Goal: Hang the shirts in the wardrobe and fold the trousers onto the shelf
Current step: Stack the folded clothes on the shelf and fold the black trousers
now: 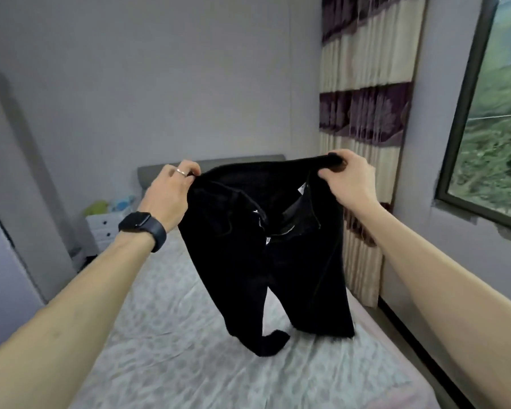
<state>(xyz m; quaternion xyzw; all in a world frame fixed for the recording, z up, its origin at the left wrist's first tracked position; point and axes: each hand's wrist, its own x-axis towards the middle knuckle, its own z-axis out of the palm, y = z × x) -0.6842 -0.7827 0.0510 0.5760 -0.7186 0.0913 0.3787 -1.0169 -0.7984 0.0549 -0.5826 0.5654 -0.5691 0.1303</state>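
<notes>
Your left hand (171, 190) and right hand (348, 175) both pinch the waistband of the black trousers (266, 255), limp soft fabric, so keep hold there, hems dragging on the bed (160, 335).

Ahead of you: bed (165, 335) in a pale patterned sheet, grey headboard (148, 175) at the far wall. White drawer unit (106, 228) left of it. Cream-and-purple curtain (366, 113) beside the window (499, 128) on your right.
</notes>
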